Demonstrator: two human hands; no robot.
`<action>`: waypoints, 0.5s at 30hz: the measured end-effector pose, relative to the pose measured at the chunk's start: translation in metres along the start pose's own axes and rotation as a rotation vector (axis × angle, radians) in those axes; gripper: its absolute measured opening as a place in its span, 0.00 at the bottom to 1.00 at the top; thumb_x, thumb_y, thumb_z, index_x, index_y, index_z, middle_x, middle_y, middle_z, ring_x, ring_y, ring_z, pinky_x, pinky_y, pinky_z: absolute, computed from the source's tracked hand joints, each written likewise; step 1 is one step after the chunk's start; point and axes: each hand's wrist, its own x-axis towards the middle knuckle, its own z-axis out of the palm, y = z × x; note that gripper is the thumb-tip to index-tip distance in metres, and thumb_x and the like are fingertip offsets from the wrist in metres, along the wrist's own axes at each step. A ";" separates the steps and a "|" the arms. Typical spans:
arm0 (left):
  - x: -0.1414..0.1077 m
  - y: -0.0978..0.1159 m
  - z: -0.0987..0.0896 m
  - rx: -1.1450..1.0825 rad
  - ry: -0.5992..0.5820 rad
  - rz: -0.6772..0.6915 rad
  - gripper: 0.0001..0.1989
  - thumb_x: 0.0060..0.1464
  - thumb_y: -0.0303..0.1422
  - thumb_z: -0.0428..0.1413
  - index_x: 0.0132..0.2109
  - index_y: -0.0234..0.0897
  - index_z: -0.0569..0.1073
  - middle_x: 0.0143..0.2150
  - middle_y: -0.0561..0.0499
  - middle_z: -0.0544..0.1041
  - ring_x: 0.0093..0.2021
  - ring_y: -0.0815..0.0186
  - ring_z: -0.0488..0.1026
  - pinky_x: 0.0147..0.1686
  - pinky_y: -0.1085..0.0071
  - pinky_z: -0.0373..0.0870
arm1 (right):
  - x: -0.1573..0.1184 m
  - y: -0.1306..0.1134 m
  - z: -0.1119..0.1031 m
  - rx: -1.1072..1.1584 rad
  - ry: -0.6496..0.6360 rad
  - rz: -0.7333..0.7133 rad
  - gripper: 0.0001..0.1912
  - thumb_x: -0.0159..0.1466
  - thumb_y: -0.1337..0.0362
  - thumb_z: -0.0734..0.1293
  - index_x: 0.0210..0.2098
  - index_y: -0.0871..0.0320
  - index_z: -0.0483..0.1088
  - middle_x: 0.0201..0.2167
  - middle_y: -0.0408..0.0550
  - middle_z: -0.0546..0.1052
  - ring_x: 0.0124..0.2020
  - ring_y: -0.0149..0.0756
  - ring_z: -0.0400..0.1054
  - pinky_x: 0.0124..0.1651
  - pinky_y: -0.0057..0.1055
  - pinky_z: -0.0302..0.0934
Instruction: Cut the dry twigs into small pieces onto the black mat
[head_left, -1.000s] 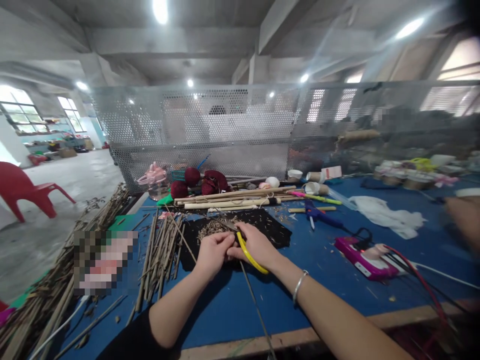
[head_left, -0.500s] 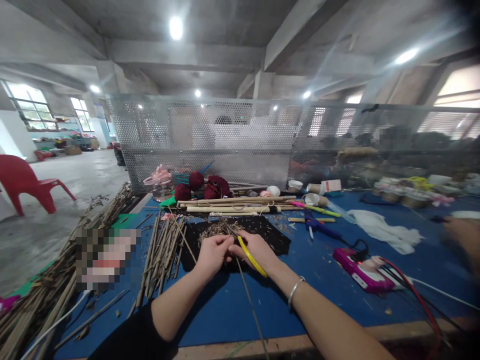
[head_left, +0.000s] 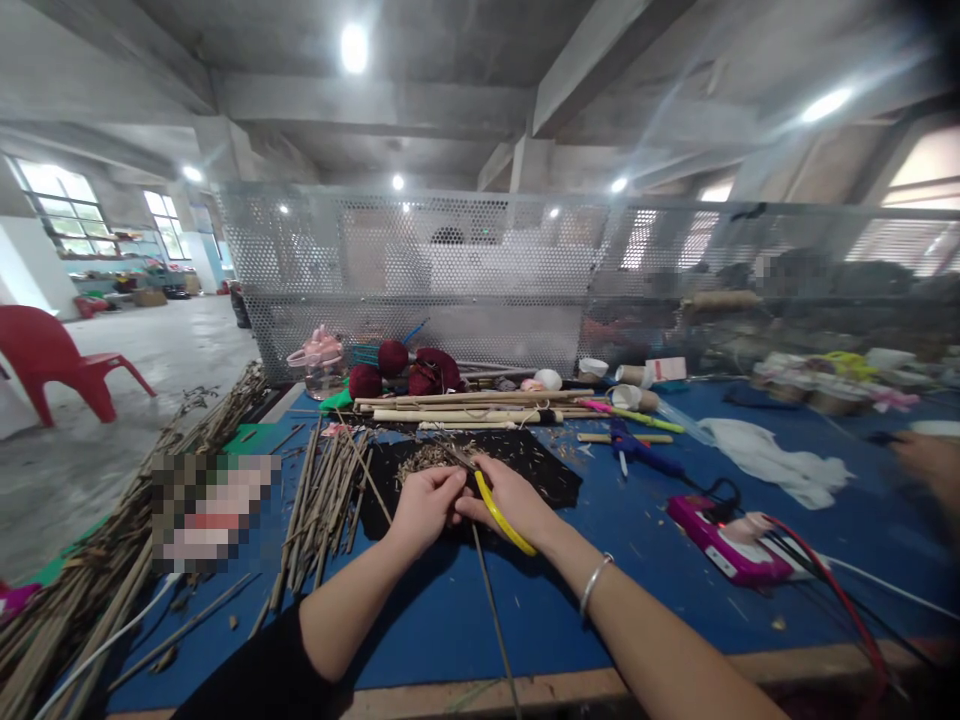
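Relative to the preceding frame, the lower end of the stick (head_left: 493, 605) is lying slightly farther left, while both hands are keeping nearly the same pose over the near part of the black cloth (head_left: 555, 477).

The left hand (head_left: 426, 505) is curling nearly closed, its thumb and forefinger pinching the stick near its upper end. The right hand (head_left: 514, 500) is closing around the scissors (head_left: 504, 518), its fingertips meeting those of the left; the yellow handle is curving along the back of this hand, and the metal blades are pointing away from the wearer. How far the blades are opening cannot be told.

The stick is thin, straight and brown, slanting from the fingertips over the blue table (head_left: 427, 635) towards its near edge. Short, pale brown clippings (head_left: 431, 460) are forming a loose heap on the matte cloth, just beyond the hands, with finer bits scattering to the right. Dry, rough twigs (head_left: 322, 500) are lying in a loose bundle left of the cloth. Smooth, pale rods (head_left: 465, 412) are resting crosswise behind it, with round, dark red balls (head_left: 365, 381) beyond. To the right, a blue glue gun (head_left: 649, 452), a crumpled white bag (head_left: 780, 460) and a glossy magenta power strip (head_left: 724, 540) are lying apart.
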 end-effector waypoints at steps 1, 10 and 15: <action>0.000 0.000 0.000 0.008 0.002 0.000 0.18 0.45 0.45 0.55 0.29 0.31 0.73 0.21 0.53 0.70 0.15 0.77 0.60 0.15 0.80 0.55 | 0.000 0.000 0.000 0.005 -0.004 0.000 0.27 0.52 0.49 0.66 0.46 0.57 0.62 0.39 0.50 0.71 0.39 0.38 0.66 0.38 0.30 0.57; 0.000 0.002 0.000 0.027 0.066 -0.042 0.18 0.44 0.44 0.57 0.31 0.30 0.73 0.18 0.55 0.67 0.14 0.76 0.61 0.13 0.80 0.56 | -0.001 -0.004 0.001 0.021 -0.016 0.063 0.23 0.53 0.47 0.65 0.42 0.55 0.65 0.26 0.44 0.73 0.25 0.34 0.66 0.27 0.25 0.54; 0.001 0.001 0.001 -0.009 0.108 -0.075 0.18 0.42 0.44 0.58 0.32 0.30 0.72 0.18 0.56 0.67 0.13 0.77 0.60 0.13 0.80 0.56 | 0.000 -0.005 0.000 0.011 -0.022 0.062 0.20 0.55 0.46 0.62 0.37 0.55 0.67 0.27 0.46 0.74 0.27 0.36 0.68 0.28 0.26 0.55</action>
